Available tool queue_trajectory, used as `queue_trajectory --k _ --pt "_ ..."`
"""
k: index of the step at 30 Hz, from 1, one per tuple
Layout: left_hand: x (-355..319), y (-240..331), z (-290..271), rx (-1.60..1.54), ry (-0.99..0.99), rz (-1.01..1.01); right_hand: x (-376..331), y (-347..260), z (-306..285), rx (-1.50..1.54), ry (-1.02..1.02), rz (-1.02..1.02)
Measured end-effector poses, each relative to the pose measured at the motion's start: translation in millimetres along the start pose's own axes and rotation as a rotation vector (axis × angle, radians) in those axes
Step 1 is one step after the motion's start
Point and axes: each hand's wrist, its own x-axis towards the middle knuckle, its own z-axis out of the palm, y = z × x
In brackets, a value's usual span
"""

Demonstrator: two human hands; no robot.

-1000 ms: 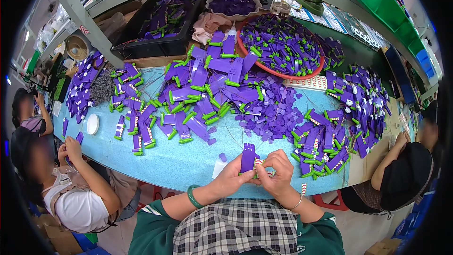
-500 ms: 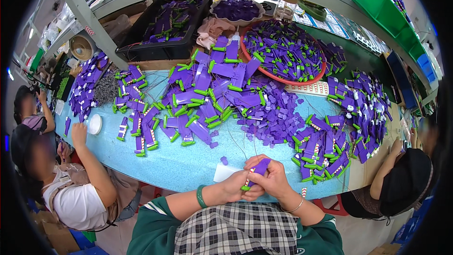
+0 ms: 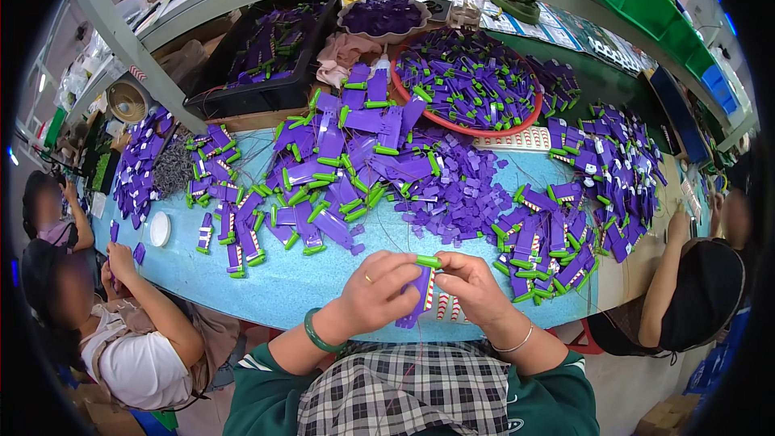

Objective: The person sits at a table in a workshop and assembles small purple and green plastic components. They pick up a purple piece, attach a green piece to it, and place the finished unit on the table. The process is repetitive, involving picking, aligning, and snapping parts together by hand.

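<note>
Between my hands is a flat purple plastic piece [image 3: 414, 302] with a green end [image 3: 428, 261] pointing away from me. A red-and-white striped strip runs along its right edge. My left hand [image 3: 378, 291] is closed on its left side, with the fingertips near the green end. My right hand [image 3: 472, 287] pinches at the upper right, by the green end and the strip. Under the right hand lies a sheet of striped stickers [image 3: 449, 308], partly covered.
Heaps of purple-and-green pieces [image 3: 323, 169] and loose purple parts [image 3: 452, 194] spread ahead on the blue table [image 3: 323, 291]. Beyond stand a red basket [image 3: 468, 131] and a black crate [image 3: 242, 97]. A white cup [image 3: 160, 228] stands left. People sit at both sides.
The purple piece has turned, its green end swinging from near me to away. My left hand rose and moved left. The sticker sheet has come into view. The left neighbour's raised fist has lowered.
</note>
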Motion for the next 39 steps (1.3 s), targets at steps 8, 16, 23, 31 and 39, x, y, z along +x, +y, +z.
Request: queue_trajectory --k 8,16,23,31,39 --pt "-14 3 16 -0.048 0.052 0.198 1 2 2 0.007 0.042 0.047" --pt "-16 10 9 -0.007 0.040 0.231 -8 4 15 0.106 -0.023 0.286" --pt "-19 10 14 -0.035 -0.007 0.093 -34 3 -5 -0.118 -0.247 0.334" --pt "-15 19 25 -1.140 -0.116 -1.176 -25 7 -26 -0.228 0.065 -0.070" --pt "-9 7 23 -1.249 -0.319 -1.260 -23 -4 -29 -0.258 -0.018 0.085"
